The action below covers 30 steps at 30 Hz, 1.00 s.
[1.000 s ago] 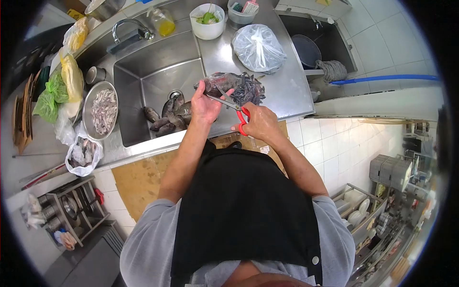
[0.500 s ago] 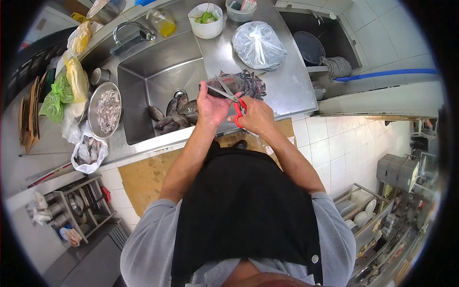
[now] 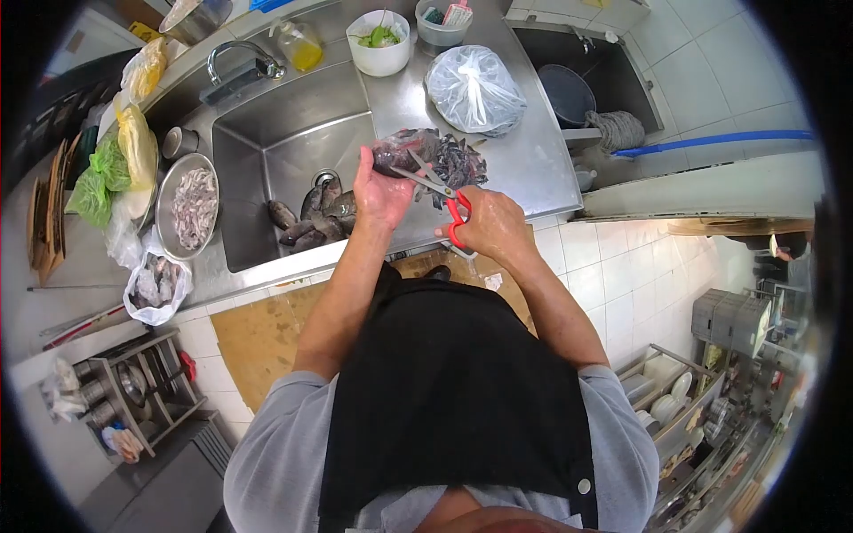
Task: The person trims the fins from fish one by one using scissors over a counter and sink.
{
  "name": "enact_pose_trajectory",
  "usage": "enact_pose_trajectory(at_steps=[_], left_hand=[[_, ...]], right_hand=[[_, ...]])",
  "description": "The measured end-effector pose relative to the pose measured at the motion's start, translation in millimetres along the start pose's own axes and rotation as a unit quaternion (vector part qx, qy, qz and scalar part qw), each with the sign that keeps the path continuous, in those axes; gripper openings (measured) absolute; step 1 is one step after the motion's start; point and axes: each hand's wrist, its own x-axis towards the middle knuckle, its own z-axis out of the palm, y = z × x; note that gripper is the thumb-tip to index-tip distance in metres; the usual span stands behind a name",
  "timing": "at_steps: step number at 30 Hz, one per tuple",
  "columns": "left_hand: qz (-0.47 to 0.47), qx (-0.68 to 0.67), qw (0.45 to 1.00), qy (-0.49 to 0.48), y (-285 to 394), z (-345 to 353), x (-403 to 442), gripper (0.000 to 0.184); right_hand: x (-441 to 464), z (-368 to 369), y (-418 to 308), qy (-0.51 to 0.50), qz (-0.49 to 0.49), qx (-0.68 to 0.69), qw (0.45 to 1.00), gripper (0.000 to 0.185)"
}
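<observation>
A dark fish (image 3: 404, 149) is gripped in my left hand (image 3: 382, 197), above the steel counter just right of the sink. My right hand (image 3: 491, 224) is closed around the red handles of a pair of scissors (image 3: 437, 184). The scissor blades are parted and lie against the fish's underside, close to my left fingers. Right beside the fish sits a pile of dark fish trimmings (image 3: 459, 163). Several whole dark fish (image 3: 313, 220) lie in the sink by the drain.
Left of the sink (image 3: 293, 129) stand a metal bowl of pale pieces (image 3: 194, 204) and an open white bag (image 3: 160, 289). A tied plastic bag (image 3: 475, 89), a white tub with greens (image 3: 379, 44) and a soap bottle (image 3: 302, 49) stand behind. A second basin (image 3: 613, 71) is at right.
The fish has turned so more of its reddish side shows. My right hand has shifted slightly right and down, and the scissor blades have moved lower on the fish.
</observation>
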Motion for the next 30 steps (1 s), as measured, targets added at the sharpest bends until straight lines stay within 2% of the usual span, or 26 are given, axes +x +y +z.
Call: enact_pose_trajectory(at_steps=[4, 6, 10, 12, 15, 17, 18, 20, 23, 28, 30], left_hand=[[-0.014, -0.004, 1.0, -0.013, -8, 3, -4, 0.06], [-0.029, -0.019, 0.999, -0.017, -9, 3, -6, 0.059], [-0.013, 0.022, 1.0, -0.013, -6, -16, -2, 0.06], [-0.01, 0.043, 0.999, -0.026, -4, -19, -3, 0.06], [-0.058, 0.06, 0.996, -0.008, -4, -20, -10, 0.06], [-0.104, 0.016, 0.992, -0.07, -8, -38, -6, 0.06], [-0.104, 0.015, 0.992, -0.07, -8, -34, -7, 0.06], [-0.069, 0.065, 0.995, -0.022, -11, -25, -11, 0.06], [-0.065, 0.121, 0.99, -0.014, -16, -38, -9, 0.067], [-0.079, 0.116, 0.99, 0.002, -17, -29, -18, 0.064], [-0.074, 0.112, 0.991, 0.011, -20, -29, -18, 0.062]], right_hand=[[17, 20, -2, 0.021, -0.004, 0.013, 1.0, 0.067], [25, 36, 2, 0.104, -0.058, 0.034, 0.992, 0.068], [39, 47, 1, 0.094, -0.055, 0.061, 0.992, 0.071], [45, 47, 0, 0.049, -0.044, 0.091, 0.994, 0.074], [50, 46, -5, 0.011, -0.018, 0.121, 0.992, 0.077], [53, 54, 0, 0.016, -0.009, 0.134, 0.991, 0.076], [55, 58, 2, 0.023, -0.004, 0.147, 0.989, 0.074], [54, 65, 8, 0.022, -0.005, 0.168, 0.985, 0.072], [48, 69, 11, 0.024, -0.005, 0.198, 0.98, 0.068], [38, 79, 20, 0.025, 0.002, 0.197, 0.98, 0.067], [36, 88, 26, 0.054, -0.01, 0.179, 0.982, 0.067]])
